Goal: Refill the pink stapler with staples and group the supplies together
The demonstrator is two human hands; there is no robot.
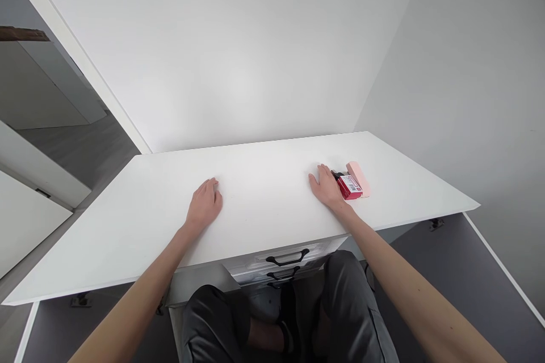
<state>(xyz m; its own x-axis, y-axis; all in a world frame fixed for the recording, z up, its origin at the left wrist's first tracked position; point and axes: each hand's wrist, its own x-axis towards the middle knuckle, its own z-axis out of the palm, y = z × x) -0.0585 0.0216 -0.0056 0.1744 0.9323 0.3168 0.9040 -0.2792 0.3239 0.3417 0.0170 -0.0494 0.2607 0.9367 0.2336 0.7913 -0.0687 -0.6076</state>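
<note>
My left hand [205,202] rests on the white tabletop [255,210], left of the middle. Its fingers bend loosely, with a small gap at the thumb, and I see nothing held. Palm down on the right side lies my right hand [327,186], thumb spread and fingers stretched out. Close against its outer edge is a red box [350,187] with a white label. A pale pink flat piece [358,177] lies partly under and behind that box. Between the hand and the box, a small black object [337,174] shows only in part.
Below the tabletop's front edge are white drawers with black handles [287,258]. Open cabinet doors [464,261] stand at the right and lower left. A white wall [238,57] rises behind the table, with a doorway to the left. My knees [353,289] are under the front edge.
</note>
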